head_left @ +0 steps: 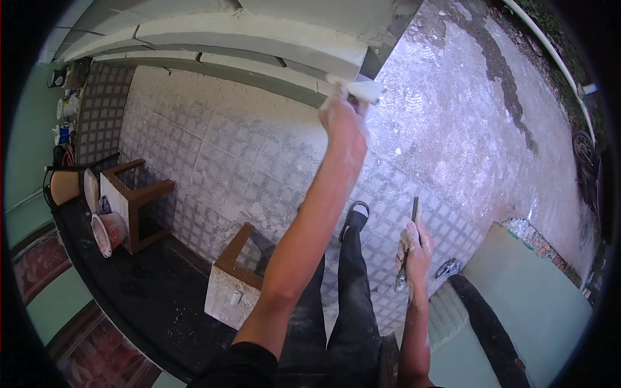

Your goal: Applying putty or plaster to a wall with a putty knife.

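My left hand [345,119], dusted with white, reaches up to the corner of a plastered grey-white wall [252,35]. Its fingers are closed on a white flat-edged piece [366,90], which is at the wall's lower corner; blur hides its exact kind and whether it touches. Lower down on the right, my right hand [418,249] is smeared with white and closed around a putty knife [414,208]. The dark blade, seen nearly edge-on, points up, and the handle end sticks out below the fist.
Two brown-framed stools [150,193] [226,299] stand at left, near a reddish bucket [108,234] and a chair [63,186]. A patterned tile floor [220,168] lies below, and wet-looking pavement [440,97] stretches right. A green ledge [524,278] is at lower right.
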Demonstrator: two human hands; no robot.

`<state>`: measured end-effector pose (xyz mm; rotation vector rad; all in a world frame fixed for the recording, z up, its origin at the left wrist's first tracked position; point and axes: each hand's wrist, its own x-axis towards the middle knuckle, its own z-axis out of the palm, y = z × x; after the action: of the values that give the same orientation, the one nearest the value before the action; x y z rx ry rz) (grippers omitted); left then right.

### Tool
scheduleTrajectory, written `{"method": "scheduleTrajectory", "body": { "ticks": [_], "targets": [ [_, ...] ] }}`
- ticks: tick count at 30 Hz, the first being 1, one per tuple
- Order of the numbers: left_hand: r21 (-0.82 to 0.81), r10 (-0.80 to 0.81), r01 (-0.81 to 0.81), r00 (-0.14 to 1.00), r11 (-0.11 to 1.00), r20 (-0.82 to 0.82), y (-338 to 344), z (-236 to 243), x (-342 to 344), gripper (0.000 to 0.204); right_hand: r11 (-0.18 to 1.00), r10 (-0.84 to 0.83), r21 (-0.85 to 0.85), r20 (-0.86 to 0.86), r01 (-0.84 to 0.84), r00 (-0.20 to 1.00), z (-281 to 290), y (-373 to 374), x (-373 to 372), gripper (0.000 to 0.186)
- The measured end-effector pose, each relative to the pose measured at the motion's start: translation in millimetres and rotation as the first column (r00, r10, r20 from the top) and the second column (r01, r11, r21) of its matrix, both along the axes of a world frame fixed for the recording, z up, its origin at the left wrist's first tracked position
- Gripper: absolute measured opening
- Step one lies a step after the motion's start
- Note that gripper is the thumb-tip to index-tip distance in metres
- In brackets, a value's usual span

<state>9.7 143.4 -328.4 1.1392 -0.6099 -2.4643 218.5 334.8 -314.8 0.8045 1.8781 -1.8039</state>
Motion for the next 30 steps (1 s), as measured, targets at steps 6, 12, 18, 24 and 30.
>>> {"method": "scheduleTrajectory", "body": {
  "ticks": [6,12,18,24,30],
  "targets": [
    [0.075,-0.064,0.059,0.996,0.995,0.061,4,5,-10,0.026,0.998,-0.018,0.059,0.028,0.016,0.999,-6,9,13,0.025],
    [-0.14,-0.037,0.038,0.999,0.989,0.013,-43,-13,-23,0.028,0.995,0.078,0.064,0.07,-0.083,0.994,8,10,17,0.053],
    [-0.114,-0.125,0.12,0.991,0.986,-0.04,-2,-17,-2,0.035,0.999,0.024,0.038,0.173,-0.031,0.985,0,16,24,0.053],
    [-0.155,-0.006,-0.012,0.993,0.988,-0.114,-85,-9,-31,0.027,0.965,0.223,0.148,-0.031,-0.216,0.974,25,-17,1,0.052],
    [-0.119,-0.148,0.122,0.959,0.985,-0.242,-80,-17,-9,0.031,0.957,0.242,0.146,0.068,-0.25,0.968,31,-33,-17,0.051]
  ]
}}
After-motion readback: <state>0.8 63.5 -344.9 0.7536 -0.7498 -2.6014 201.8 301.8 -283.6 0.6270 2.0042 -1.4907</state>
